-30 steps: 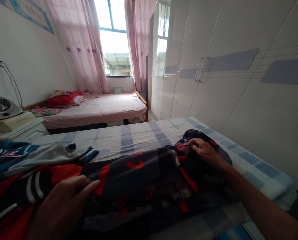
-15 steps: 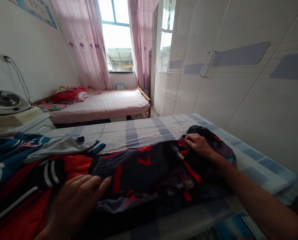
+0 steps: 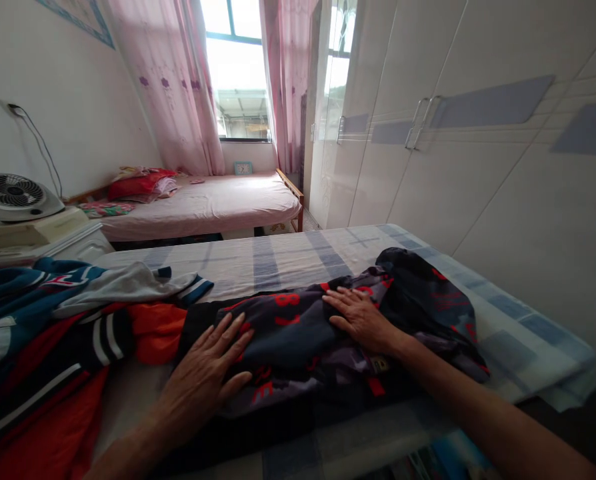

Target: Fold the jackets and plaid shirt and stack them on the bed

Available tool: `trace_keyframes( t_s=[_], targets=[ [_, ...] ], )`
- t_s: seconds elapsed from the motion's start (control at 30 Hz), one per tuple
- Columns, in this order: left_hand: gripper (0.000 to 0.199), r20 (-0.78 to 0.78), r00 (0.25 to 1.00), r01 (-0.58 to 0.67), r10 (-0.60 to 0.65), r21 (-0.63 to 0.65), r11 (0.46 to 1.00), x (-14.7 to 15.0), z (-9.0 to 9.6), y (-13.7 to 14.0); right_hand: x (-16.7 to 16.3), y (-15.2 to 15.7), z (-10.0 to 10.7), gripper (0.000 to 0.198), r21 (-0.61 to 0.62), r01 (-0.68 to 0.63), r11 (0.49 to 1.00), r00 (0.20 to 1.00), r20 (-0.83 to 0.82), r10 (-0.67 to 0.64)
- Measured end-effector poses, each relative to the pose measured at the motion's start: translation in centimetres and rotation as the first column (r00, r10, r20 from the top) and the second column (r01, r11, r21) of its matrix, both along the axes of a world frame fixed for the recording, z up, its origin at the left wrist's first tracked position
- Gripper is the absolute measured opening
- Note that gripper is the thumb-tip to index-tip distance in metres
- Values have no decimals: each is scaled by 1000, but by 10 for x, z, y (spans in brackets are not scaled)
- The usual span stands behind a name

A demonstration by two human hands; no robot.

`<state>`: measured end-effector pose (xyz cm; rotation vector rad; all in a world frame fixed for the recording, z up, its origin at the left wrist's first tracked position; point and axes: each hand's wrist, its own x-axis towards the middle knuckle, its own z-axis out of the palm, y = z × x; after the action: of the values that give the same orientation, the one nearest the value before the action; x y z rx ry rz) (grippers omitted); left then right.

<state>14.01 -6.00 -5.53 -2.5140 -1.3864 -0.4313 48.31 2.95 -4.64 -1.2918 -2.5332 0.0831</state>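
Note:
A dark grey and black jacket [image 3: 298,347] with red letters and numbers lies folded across the bed in front of me. What looks like its hood [image 3: 423,280] spreads out at the right end. My left hand [image 3: 213,363] rests flat on the left end of the jacket, fingers spread. On the middle of the same jacket lies my right hand [image 3: 361,317], palm down with its fingers stretched out. To the left are an orange, black and white garment [image 3: 78,393] and a blue and grey jacket [image 3: 123,287].
A checked sheet [image 3: 293,257] covers the near bed. Beyond it stands a pink bed [image 3: 218,203] with red bedding [image 3: 143,187] under the window. White wardrobes [image 3: 428,193] line the right side. A small fan [image 3: 18,195] sits on a box at the left.
My right hand has let go of the cloth near the hood and moved left, flattening onto the jacket's middle. My left hand has shifted right onto the jacket, and its left end is now folded in.

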Motion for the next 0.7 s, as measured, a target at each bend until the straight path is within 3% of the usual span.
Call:
trace_keyframes(
  t_s=[0.07, 0.1, 0.2, 0.27, 0.33, 0.4, 0.47, 0.57, 0.7],
  targets=[
    [57, -18, 1000, -17, 15, -99, 995, 2, -13, 4, -1, 3, -5, 50, -110, 12, 994, 1000, 18, -11],
    [56, -21, 999, -27, 24, -131, 991, 2, -17, 6, 3, 5, -4, 51, -106, 27, 994, 1000, 7, -26],
    [48, -9, 998, -62, 61, -120, 991, 2, -14, 6, 36, 10, 11, 50, 104, 191, 976, 980, -70, -185],
    [44, 20, 997, -73, 74, -63, 995, 8, -5, 3, 73, 10, 20, 53, 245, 439, 864, 898, -136, -418],
    [44, 58, 997, -48, 49, -16, 999, 18, 6, 0, 116, 9, 22, 61, 254, 701, 666, 711, -174, -682],
    [44, 94, 996, 6, -5, -10, 1000, 34, 16, -3, 155, 8, 18, 72, 110, 851, 513, 525, -143, -839],
    [43, 126, 990, 69, -63, -41, 997, 54, 22, -5, 184, 9, 11, 83, -102, 891, 442, 433, -95, -896],
    [45, 157, 978, 154, -136, -112, 982, 84, 26, -4, 202, 15, 5, 85, -303, 847, 437, 418, -127, -899],
    [52, 142, 973, 211, -182, -233, 949, 114, 21, 3, 195, 32, 9, 82, -352, 791, 500, 428, -266, -864]
  ],
)
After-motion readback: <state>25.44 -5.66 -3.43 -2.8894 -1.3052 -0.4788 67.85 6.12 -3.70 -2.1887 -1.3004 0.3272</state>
